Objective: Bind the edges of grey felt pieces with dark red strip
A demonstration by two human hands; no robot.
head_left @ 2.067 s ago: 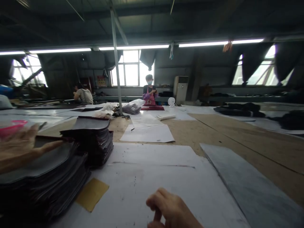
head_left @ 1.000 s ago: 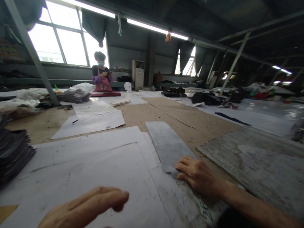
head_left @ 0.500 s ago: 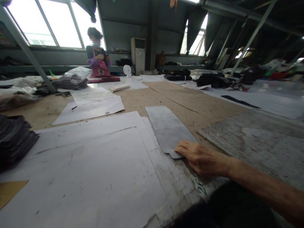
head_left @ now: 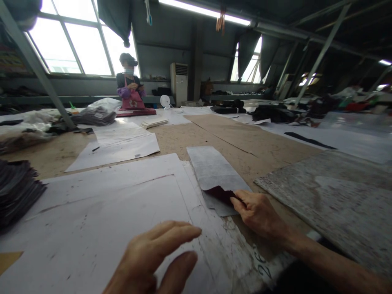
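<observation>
A long light-grey fabric piece [head_left: 214, 163] lies over the brown board beside white paper sheets. My right hand [head_left: 255, 208] pinches its near edge, lifting a corner so that a dark maroon underside shows. Below that fold, another grey surface of the same look is visible. My left hand [head_left: 159, 253] is over the white paper [head_left: 122, 204], thumb and fingers apart, holding nothing, to the left of and nearer than the fabric.
Dark layered pieces [head_left: 18, 192] are stacked at the left edge. A speckled grey mat [head_left: 330, 196] lies at the right. Across the table stands a person [head_left: 131, 92] in a pink apron, near a small white fan [head_left: 165, 101] and plastic-wrapped bundles [head_left: 98, 112].
My left hand has come into view at the bottom. My right hand has lifted the near edge of the fabric, baring its maroon underside. The view has tilted up slightly.
</observation>
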